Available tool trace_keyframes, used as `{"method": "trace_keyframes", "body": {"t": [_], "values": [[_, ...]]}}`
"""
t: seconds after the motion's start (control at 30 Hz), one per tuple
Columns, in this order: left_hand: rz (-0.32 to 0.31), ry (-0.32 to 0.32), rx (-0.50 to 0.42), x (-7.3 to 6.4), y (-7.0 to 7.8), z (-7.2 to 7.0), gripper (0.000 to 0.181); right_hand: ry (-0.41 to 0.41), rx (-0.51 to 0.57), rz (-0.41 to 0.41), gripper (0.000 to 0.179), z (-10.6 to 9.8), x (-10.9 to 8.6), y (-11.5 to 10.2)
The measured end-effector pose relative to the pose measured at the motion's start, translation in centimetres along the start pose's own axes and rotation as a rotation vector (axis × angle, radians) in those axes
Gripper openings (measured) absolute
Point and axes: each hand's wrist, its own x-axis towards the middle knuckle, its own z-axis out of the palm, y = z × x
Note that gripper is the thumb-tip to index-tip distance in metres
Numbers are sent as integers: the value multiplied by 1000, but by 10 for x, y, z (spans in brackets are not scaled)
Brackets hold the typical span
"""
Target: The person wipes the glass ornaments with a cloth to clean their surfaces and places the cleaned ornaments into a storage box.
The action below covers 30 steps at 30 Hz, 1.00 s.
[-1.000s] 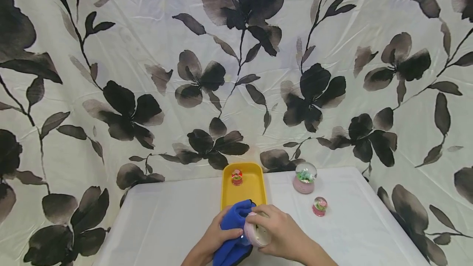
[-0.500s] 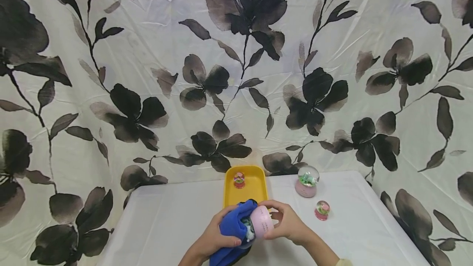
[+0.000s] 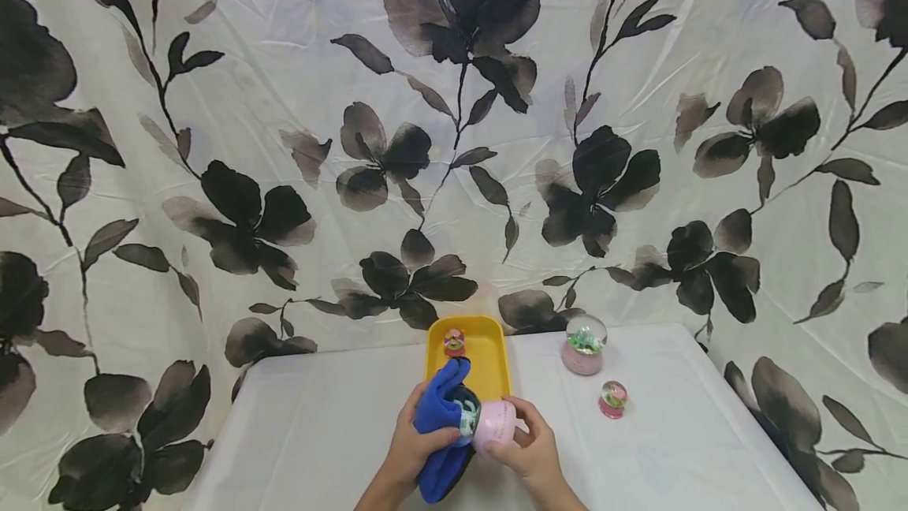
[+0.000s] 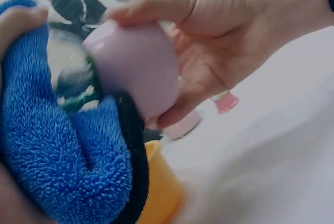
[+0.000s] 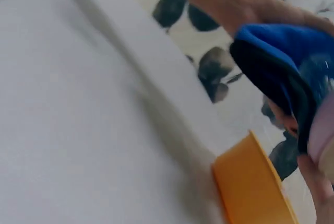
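Note:
Between my two hands a snow globe with a pink base [image 3: 494,426] is held on its side, base toward the right. My left hand [image 3: 417,441] grips a blue towelling cloth [image 4: 62,151] with dark edging, folded around the glass dome [image 4: 73,75]. Greenish shapes show inside that dome where the cloth leaves it bare. Fingers and thumb of my right hand [image 3: 534,446] hold the pink base from the right. The right wrist view catches only part of the cloth [image 5: 276,51] and the base at its right edge.
Just beyond the hands lies a yellow tray [image 3: 491,349] with a small snow globe [image 3: 455,341] in it. To the right on the white-covered table [image 3: 312,416] stand a larger pink-based snow globe [image 3: 585,347] and a small one [image 3: 613,400]. A floral sheet [image 3: 284,101] hangs behind.
The held snow globe has turned, so its base's side faces up instead of its underside. My right hand has regripped the base lower down. The cloth's upper fold now stands higher.

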Motion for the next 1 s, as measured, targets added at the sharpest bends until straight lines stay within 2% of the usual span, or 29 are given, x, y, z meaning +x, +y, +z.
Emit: {"method": "trace_keyframes", "body": {"t": [0.13,0.2,0.27,0.37,0.47,0.53,0.57,0.63,0.67,0.77,0.87,1.0], "values": [[-84,106,-5,-1,-11,7,73,97,-226,-147,77,7,-7,7],[-108,123,-8,-1,-14,9,73,116,-385,-261,78,8,-10,8],[-113,120,-15,-1,-16,9,73,108,-554,-413,79,8,-11,6],[-93,85,-25,-1,-15,7,73,41,-805,-660,82,4,-9,-4],[-75,28,-6,-1,-13,5,72,-82,-991,-867,83,-2,-4,-21],[-76,-25,0,-1,-13,3,70,-183,-1071,-937,82,-6,1,-34],[-74,-54,1,-1,-13,2,69,-239,-1094,-947,81,-7,3,-41],[-74,-114,3,-1,-13,0,68,-349,-1113,-915,79,-10,9,-53],[-72,-145,0,-1,-13,-1,67,-404,-1109,-873,78,-11,13,-59],[-78,-212,42,-2,-13,-4,65,-537,-1030,-697,77,-16,24,-70],[-95,-251,106,-4,-12,-6,64,-612,-872,-504,74,-23,36,-70],[-108,-273,155,-5,-8,-5,64,-619,-595,-251,71,-38,45,-59]]}}
